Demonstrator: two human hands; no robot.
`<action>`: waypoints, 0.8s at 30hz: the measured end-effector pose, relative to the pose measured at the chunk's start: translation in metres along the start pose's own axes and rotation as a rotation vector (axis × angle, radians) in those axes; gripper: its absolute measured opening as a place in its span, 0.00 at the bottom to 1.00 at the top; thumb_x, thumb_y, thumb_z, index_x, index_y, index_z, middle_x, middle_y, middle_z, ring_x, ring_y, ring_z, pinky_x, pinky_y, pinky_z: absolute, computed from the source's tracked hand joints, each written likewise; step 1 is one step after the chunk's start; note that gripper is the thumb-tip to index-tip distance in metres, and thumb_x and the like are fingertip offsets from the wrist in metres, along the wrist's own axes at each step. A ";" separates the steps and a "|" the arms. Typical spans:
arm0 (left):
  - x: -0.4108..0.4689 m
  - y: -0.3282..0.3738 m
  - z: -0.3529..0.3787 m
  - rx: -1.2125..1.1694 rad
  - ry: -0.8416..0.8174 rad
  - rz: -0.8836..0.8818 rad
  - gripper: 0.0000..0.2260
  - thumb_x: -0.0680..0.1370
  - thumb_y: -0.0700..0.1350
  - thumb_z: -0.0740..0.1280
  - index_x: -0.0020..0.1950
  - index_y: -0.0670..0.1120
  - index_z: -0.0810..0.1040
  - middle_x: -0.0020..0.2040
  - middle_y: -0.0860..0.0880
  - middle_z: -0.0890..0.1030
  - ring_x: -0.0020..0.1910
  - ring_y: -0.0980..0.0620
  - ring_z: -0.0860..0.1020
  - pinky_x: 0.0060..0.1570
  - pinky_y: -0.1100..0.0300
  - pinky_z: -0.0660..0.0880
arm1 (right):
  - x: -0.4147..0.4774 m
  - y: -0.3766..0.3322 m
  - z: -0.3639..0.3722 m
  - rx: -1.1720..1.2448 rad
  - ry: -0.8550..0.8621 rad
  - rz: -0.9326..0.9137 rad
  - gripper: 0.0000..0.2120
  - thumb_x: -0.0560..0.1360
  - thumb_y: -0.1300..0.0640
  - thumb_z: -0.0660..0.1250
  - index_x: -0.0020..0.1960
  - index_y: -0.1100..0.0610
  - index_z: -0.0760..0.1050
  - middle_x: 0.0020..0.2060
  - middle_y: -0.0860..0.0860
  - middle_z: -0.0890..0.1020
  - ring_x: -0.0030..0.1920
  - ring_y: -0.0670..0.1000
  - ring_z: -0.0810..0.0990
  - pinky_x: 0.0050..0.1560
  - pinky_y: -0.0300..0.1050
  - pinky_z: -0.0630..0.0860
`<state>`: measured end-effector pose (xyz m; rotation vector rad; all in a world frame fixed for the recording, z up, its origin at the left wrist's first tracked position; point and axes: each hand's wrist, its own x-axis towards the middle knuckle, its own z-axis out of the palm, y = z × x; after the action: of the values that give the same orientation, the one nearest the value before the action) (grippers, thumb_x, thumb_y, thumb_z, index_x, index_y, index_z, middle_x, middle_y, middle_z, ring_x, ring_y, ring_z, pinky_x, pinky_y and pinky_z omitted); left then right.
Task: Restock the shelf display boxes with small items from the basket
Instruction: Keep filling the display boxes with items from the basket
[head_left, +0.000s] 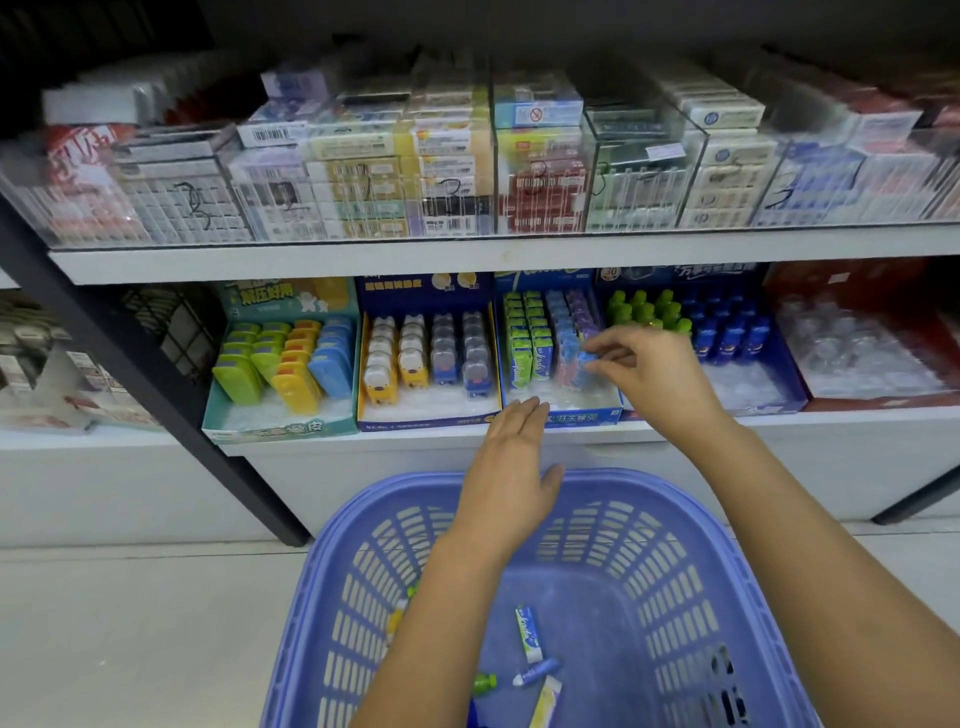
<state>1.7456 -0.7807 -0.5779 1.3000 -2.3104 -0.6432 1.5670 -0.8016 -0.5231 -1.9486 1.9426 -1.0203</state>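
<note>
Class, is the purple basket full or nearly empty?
Nearly empty: the basket holds just a few small tubes on its mostly bare floor.

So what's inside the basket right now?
On the basket floor: a blue-green tube pack, a blue bottle, a green bottle and a yellow pack. The left forearm covers part of the floor; yellow and green bits peek out beside it.

Even, soft indoor light; the dim upper shelf (498, 156) is blurred, and wide-angle distortion bends the edges.

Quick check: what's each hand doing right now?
Left hand: open, fingers straight, holding nothing.
Right hand: pinching a blue packet in the display box.
</note>
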 end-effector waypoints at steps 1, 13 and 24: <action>0.000 0.000 0.000 0.002 0.000 -0.001 0.29 0.79 0.47 0.63 0.77 0.47 0.55 0.77 0.51 0.56 0.76 0.54 0.51 0.74 0.62 0.49 | 0.002 0.001 0.001 -0.010 -0.037 -0.009 0.09 0.73 0.63 0.70 0.53 0.59 0.81 0.47 0.52 0.83 0.44 0.46 0.78 0.49 0.33 0.72; -0.009 -0.009 -0.010 -0.211 0.153 -0.002 0.16 0.79 0.46 0.64 0.67 0.47 0.73 0.65 0.50 0.74 0.64 0.55 0.72 0.63 0.67 0.64 | 0.001 -0.014 0.004 -0.146 -0.066 -0.029 0.11 0.71 0.60 0.72 0.53 0.59 0.80 0.45 0.53 0.77 0.42 0.50 0.76 0.46 0.41 0.72; -0.080 -0.118 0.059 0.168 -0.641 -0.481 0.13 0.76 0.40 0.63 0.61 0.41 0.76 0.62 0.43 0.77 0.62 0.45 0.74 0.56 0.58 0.70 | -0.127 0.031 0.150 -0.282 -1.033 0.243 0.26 0.72 0.54 0.70 0.68 0.54 0.68 0.63 0.56 0.74 0.61 0.55 0.74 0.56 0.42 0.70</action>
<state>1.8314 -0.7538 -0.7029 1.9906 -2.5790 -1.1854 1.6444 -0.7333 -0.6936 -1.7272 1.6317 0.3333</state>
